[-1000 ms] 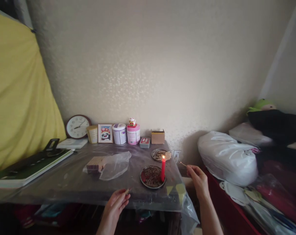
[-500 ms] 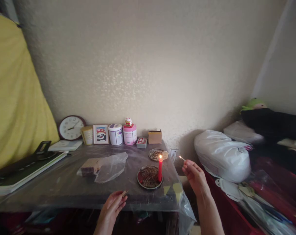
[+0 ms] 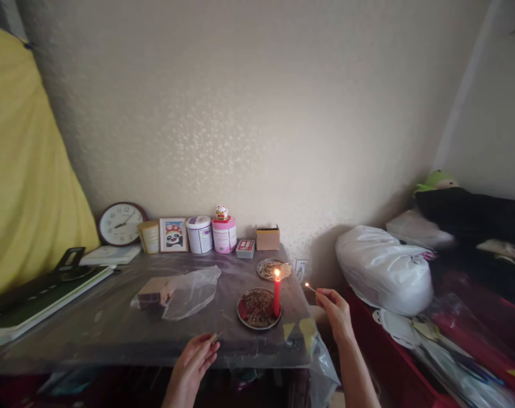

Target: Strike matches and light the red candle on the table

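Observation:
A lit red candle (image 3: 277, 297) stands upright at the right side of a dark round plate (image 3: 260, 326) with a metal rim. To the right of the candle, my right hand (image 3: 334, 313) pinches a burning match (image 3: 311, 288), its small flame at the tip pointing left, apart from the candle. My left hand (image 3: 197, 356), at the table's front edge, is closed on thin matchsticks (image 3: 216, 338); how many cannot be made out. Behind the candle, a second round plate (image 3: 261, 270) bears more matchsticks (image 3: 283, 270).
A wrapped pack of small blocks (image 3: 152, 293) and a clear plastic bag (image 3: 192, 294) lie mid-table. Along the wall stand a clock (image 3: 122, 225), tins (image 3: 199, 235) and a cardboard box (image 3: 267, 238). White bags (image 3: 383, 269) sit at right. Plastic sheeting (image 3: 323, 360) hangs off the table corner.
My right hand has moved slightly left and down, bringing the burning match lower and a little nearer the candle. My left hand stays almost still. The view has shifted slightly.

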Tool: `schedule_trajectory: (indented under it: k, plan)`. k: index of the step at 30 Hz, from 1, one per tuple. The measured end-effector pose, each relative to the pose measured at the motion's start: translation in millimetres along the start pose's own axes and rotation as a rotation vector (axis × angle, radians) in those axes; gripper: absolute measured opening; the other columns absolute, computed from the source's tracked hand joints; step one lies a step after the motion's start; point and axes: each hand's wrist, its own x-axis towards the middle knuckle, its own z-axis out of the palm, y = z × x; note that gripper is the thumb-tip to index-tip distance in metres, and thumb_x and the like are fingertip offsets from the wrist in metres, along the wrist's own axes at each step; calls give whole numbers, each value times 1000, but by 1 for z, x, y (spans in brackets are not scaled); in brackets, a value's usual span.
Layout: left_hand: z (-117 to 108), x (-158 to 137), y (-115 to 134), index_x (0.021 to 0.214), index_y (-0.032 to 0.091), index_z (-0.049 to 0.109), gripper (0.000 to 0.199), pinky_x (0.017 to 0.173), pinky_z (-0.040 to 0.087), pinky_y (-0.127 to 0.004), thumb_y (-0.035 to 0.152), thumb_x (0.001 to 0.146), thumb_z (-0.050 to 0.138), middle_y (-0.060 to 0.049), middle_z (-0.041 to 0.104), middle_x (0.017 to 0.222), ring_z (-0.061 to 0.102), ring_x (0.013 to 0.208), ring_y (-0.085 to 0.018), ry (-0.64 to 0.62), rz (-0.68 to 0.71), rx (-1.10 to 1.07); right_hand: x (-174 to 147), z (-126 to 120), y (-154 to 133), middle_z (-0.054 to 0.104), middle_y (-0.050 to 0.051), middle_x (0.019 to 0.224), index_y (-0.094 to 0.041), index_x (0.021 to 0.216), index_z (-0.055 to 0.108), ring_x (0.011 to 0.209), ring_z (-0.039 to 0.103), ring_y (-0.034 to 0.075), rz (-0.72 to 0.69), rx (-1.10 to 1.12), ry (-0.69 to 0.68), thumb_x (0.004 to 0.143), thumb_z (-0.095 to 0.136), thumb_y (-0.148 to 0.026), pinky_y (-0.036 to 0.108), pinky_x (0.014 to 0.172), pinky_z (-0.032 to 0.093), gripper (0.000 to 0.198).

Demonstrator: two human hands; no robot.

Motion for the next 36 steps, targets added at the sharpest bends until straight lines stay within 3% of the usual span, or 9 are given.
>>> schedule_trajectory:
  k: [7, 10, 14, 18, 26, 32, 36]
  plan:
    - [0, 1, 0, 87, 18, 67, 39, 83, 48, -32, 43, 58, 76, -6, 71, 91, 63, 94, -24, 15, -7, 13, -3, -4, -29, 67, 2, 72, -19, 75, 67, 64, 62, 16, -11, 126, -90, 58, 72, -45, 31, 66, 52, 32]
    - [-3, 3, -3, 88, 18, 67, 36, 83, 48, -31, 41, 61, 75, -6, 71, 90, 63, 92, -22, 4, 0, 15, -6, -9, -35, 67, 2, 68, -20, 69, 67, 62, 62, 17, -15, 70, -120, 55, 73, -42, 31, 63, 52, 27]
    - [-2, 2, -2, 88, 17, 66, 37, 83, 48, -31, 41, 61, 75, -6, 71, 90, 64, 93, -23, -1, -2, 13, -6, -11, -27, 63, 0, 56, -19, 59, 67, 55, 57, 15, -23, -56, -60, 51, 76, -30, 26, 56, 47, 17]
    - [1, 0, 0, 87, 17, 67, 37, 84, 49, -32, 40, 60, 76, -6, 71, 93, 63, 95, -24, 12, -1, 10, -3, -9, -19, 65, 1, 63, -15, 75, 69, 59, 58, 14, -39, -84, -52, 59, 71, -37, 25, 59, 47, 27]
    - [2, 0, 2, 88, 17, 67, 38, 83, 49, -30, 41, 60, 76, -6, 71, 93, 64, 94, -22, -9, -16, 4, 6, -5, 3, 65, 1, 62, -13, 76, 68, 56, 58, 14, -34, -132, -56, 60, 69, -43, 25, 56, 47, 34]
    - [-3, 6, -4, 85, 17, 66, 37, 80, 49, -30, 40, 58, 77, -6, 73, 87, 65, 89, -22, 9, -43, -7, 27, 12, 24, 69, 4, 66, -14, 71, 70, 63, 62, 19, -28, -212, -34, 59, 67, -39, 28, 59, 49, 28]
    - [-2, 8, -4, 85, 17, 67, 37, 81, 49, -30, 40, 58, 77, -7, 73, 89, 65, 91, -22, -2, -55, -4, 44, 28, 24, 69, 4, 73, -13, 77, 69, 70, 63, 19, -25, -247, -50, 68, 65, -38, 29, 65, 50, 26]
